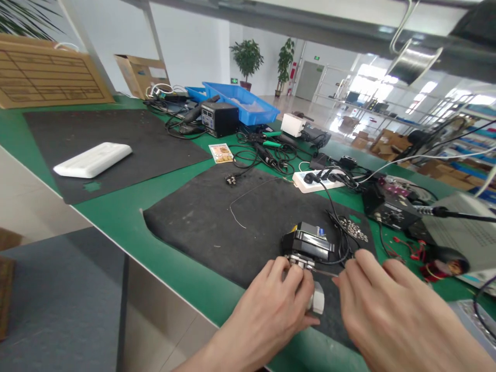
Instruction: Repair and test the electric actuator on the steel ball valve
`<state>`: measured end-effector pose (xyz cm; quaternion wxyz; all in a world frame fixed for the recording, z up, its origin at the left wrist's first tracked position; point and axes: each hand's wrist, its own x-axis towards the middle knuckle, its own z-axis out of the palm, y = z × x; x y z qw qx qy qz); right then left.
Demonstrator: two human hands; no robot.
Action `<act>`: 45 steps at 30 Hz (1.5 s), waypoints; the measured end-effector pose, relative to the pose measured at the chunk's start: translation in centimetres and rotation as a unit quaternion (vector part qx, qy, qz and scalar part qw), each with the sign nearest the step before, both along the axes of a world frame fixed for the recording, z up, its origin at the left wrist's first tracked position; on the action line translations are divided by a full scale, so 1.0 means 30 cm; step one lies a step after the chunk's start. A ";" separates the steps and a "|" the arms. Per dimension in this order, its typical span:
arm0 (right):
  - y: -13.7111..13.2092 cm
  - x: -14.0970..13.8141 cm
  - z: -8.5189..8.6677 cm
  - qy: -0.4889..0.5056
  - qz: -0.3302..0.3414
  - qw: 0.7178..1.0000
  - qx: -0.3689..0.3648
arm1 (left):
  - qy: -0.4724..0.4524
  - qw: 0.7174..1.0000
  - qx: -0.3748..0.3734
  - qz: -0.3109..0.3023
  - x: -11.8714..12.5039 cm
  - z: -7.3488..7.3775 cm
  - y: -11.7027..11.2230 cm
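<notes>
My left hand (267, 310) is closed around a small silver metal part (316, 300) at the near edge of a black foam mat (217, 222). Just beyond its fingertips sits a black clamp-like fixture (308, 245) with a metal base. My right hand (387, 310) is beside it, fingers curled, pinching a thin wire or pin (323, 272) that points toward the fixture. A pile of small silver connectors (353, 229) lies just behind the fixture.
A white power strip (313, 181) with black cables, a black soldering station (389, 212), a black box (219, 118), blue trays (244, 101) and a white flat piece (93, 159) on a second mat lie on the green bench. The table edge (116, 227) runs diagonally left.
</notes>
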<state>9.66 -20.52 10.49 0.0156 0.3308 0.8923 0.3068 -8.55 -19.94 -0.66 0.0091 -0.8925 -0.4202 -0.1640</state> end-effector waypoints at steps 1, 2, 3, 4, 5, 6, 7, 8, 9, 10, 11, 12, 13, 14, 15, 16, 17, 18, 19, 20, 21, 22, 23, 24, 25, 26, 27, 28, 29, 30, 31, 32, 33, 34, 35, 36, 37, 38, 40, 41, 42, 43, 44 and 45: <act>0.002 -0.010 -0.008 -0.024 -0.027 0.999 -0.006 | 0.008 1.000 0.006 -0.018 -0.009 -0.002 0.008; 0.007 -0.014 -0.016 -0.050 -0.054 0.997 -0.011 | 0.013 0.999 0.012 -0.036 -0.018 -0.004 0.017; 0.016 -0.011 -0.024 -0.067 -0.073 0.995 -0.019 | 0.014 0.998 0.019 -0.052 -0.027 -0.005 0.026; 0.028 -0.001 -0.032 -0.068 -0.083 0.994 -0.033 | 0.014 0.997 0.025 -0.067 -0.035 -0.006 0.036; 0.042 0.013 -0.040 -0.060 -0.083 0.994 -0.048 | 0.012 0.996 0.032 -0.079 -0.041 -0.007 0.044; 0.058 0.030 -0.048 -0.049 -0.073 0.994 -0.063 | 0.010 0.995 0.038 -0.089 -0.046 -0.007 0.052; 0.074 0.050 -0.057 -0.038 -0.058 0.994 -0.084 | 0.009 0.994 0.042 -0.096 -0.049 -0.008 0.058; 0.089 0.070 -0.068 -0.023 -0.039 0.994 -0.101 | 0.007 0.994 0.046 -0.101 -0.050 -0.009 0.062; 0.101 0.090 -0.081 -0.006 -0.026 0.993 -0.115 | 0.005 0.993 0.049 -0.103 -0.051 -0.011 0.065; 0.111 0.110 -0.100 0.016 -0.016 0.992 -0.126 | 0.003 0.993 0.052 -0.104 -0.051 -0.014 0.068; 0.116 0.129 -0.125 0.045 -0.009 0.990 -0.131 | -0.001 0.993 0.056 -0.104 -0.050 -0.018 0.070; 0.118 0.147 -0.158 0.078 -0.007 0.988 -0.130 | -0.007 0.992 0.062 -0.105 -0.049 -0.024 0.072; 0.116 0.162 -0.199 0.112 -0.009 0.986 -0.127 | -0.015 0.992 0.071 -0.105 -0.049 -0.029 0.075; 0.111 0.176 -0.247 0.146 -0.015 0.981 -0.123 | -0.022 0.991 0.081 -0.105 -0.048 -0.035 0.078; 0.105 0.186 -0.299 0.180 -0.023 0.976 -0.124 | -0.028 0.990 0.090 -0.104 -0.048 -0.040 0.080; 0.098 0.193 -0.352 0.218 -0.032 0.967 -0.130 | -0.033 0.989 0.097 -0.103 -0.048 -0.044 0.083; 0.092 0.197 -0.402 0.257 -0.047 0.954 -0.146 | -0.037 0.989 0.102 -0.104 -0.048 -0.046 0.084; 0.088 0.198 -0.444 0.293 -0.056 0.941 -0.159 | -0.039 0.989 0.101 -0.104 -0.047 -0.047 0.084; 0.087 0.197 -0.476 0.313 -0.060 0.932 -0.170 | -0.039 0.989 0.096 -0.105 -0.047 -0.046 0.083; 0.088 0.195 -0.495 0.323 -0.061 0.927 -0.180 | -0.038 0.990 0.090 -0.105 -0.046 -0.044 0.080; 0.092 0.193 -0.501 0.323 -0.058 0.926 -0.189 | -0.034 0.991 0.081 -0.103 -0.045 -0.041 0.077; 0.097 0.192 -0.495 0.311 -0.053 0.928 -0.199 | -0.032 0.992 0.074 -0.098 -0.043 -0.038 0.072; 0.101 0.193 -0.478 0.294 -0.049 0.931 -0.211 | -0.030 0.993 0.069 -0.091 -0.042 -0.034 0.066; 0.104 0.196 -0.455 0.273 -0.047 0.936 -0.219 | -0.030 0.994 0.063 -0.085 -0.040 -0.031 0.061; 0.104 0.202 -0.428 0.246 -0.045 0.943 -0.222 | -0.031 0.995 0.057 -0.077 -0.039 -0.028 0.055; 0.101 0.209 -0.398 0.215 -0.046 0.951 -0.218 | -0.035 0.996 0.050 -0.067 -0.037 -0.025 0.049; 0.094 0.217 -0.369 0.185 -0.047 0.960 -0.207 | -0.039 0.997 0.043 -0.058 -0.036 -0.022 0.043; 0.085 0.226 -0.341 0.160 -0.049 0.968 -0.189 | -0.041 0.997 0.035 -0.050 -0.034 -0.019 0.038; 0.075 0.232 -0.313 0.141 -0.054 0.974 -0.168 | -0.040 0.998 0.029 -0.044 -0.033 -0.016 0.033; 0.066 0.236 -0.287 0.130 -0.060 0.979 -0.148 | -0.038 0.998 0.028 -0.041 -0.031 -0.012 0.029; 0.057 0.237 -0.261 0.123 -0.067 0.981 -0.133 | -0.034 0.998 0.030 -0.041 -0.029 -0.009 0.027; 0.050 0.233 -0.235 0.117 -0.073 0.983 -0.122 | -0.029 0.998 0.033 -0.043 -0.027 -0.005 0.025; 0.046 0.225 -0.211 0.110 -0.077 0.984 -0.115 | -0.023 0.998 0.035 -0.044 -0.026 -0.001 0.024; 0.044 0.214 -0.187 0.099 -0.080 0.985 -0.112 | -0.019 0.998 0.038 -0.045 -0.024 0.004 0.024; 0.044 0.201 -0.166 0.085 -0.081 0.987 -0.113 | -0.015 0.998 0.039 -0.046 -0.024 0.009 0.025; 0.045 0.188 -0.148 0.070 -0.082 0.987 -0.115 | -0.012 0.998 0.037 -0.045 -0.023 0.014 0.025; 0.048 0.174 -0.132 0.057 -0.085 0.988 -0.119 | -0.010 0.998 0.034 -0.045 -0.024 0.019 0.026; 0.050 0.162 -0.119 0.046 -0.089 0.987 -0.122 | -0.009 0.998 0.031 -0.045 -0.024 0.025 0.026; 0.055 0.143 -0.102 0.033 -0.094 0.987 -0.127 | -0.010 0.999 0.026 -0.045 -0.026 0.032 0.026; 0.056 0.136 -0.095 0.031 -0.092 0.987 -0.127 | -0.012 0.999 0.024 -0.046 -0.027 0.035 0.025; 0.057 0.130 -0.091 0.030 -0.091 0.987 -0.126 | -0.013 0.998 0.024 -0.048 -0.028 0.036 0.025; 0.058 0.124 -0.086 0.028 -0.089 0.988 -0.125 | -0.014 0.998 0.025 -0.051 -0.029 0.036 0.025; 0.059 0.118 -0.082 0.024 -0.089 0.988 -0.123 | -0.014 0.998 0.025 -0.052 -0.030 0.036 0.025; 0.060 0.111 -0.079 0.019 -0.091 0.988 -0.122 | -0.015 0.998 0.025 -0.053 -0.031 0.035 0.025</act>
